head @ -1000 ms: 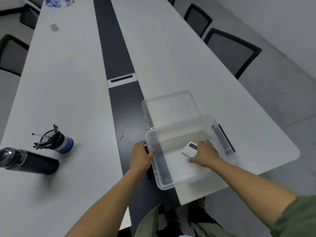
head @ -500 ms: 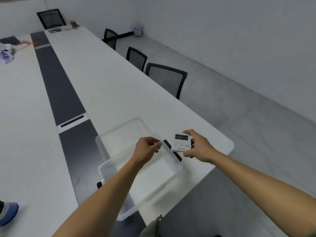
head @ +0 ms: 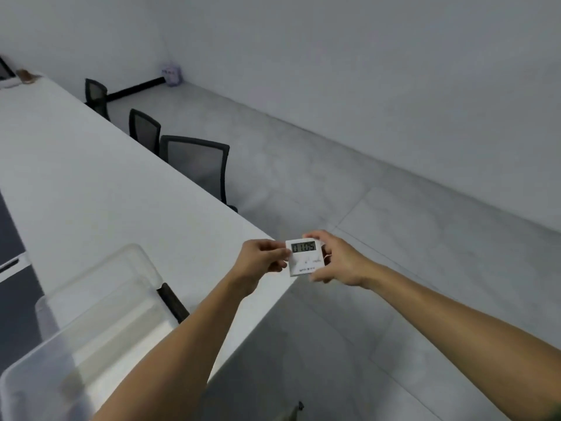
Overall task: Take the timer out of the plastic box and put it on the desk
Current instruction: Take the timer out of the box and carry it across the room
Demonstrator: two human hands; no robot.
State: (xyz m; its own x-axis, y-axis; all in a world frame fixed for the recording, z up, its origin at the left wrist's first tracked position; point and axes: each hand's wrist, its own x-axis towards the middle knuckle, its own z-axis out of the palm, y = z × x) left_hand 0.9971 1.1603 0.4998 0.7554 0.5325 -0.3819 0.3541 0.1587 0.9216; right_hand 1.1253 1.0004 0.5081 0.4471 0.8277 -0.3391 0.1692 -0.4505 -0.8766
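Note:
The small white timer [head: 304, 259] with a dark digital display is held in the air above the desk's near right corner, clear of the plastic box. My left hand [head: 262, 261] pinches its left edge and my right hand [head: 337, 262] grips its right side. The clear plastic box [head: 91, 323] stands on the white desk [head: 91, 183] at the lower left, under my left forearm, with nothing visible inside it. Its clear lid [head: 100, 268] lies just behind it.
A black latch [head: 173, 302] runs along the box's right side. Three black mesh chairs [head: 197, 165] line the desk's right edge. A dark strip [head: 12, 238] runs down the desk at the far left. Grey floor lies to the right of the desk.
The timer came out of the box in my right hand and moved right, past the desk corner. My left hand left the box rim and took hold of the timer. The view swung right.

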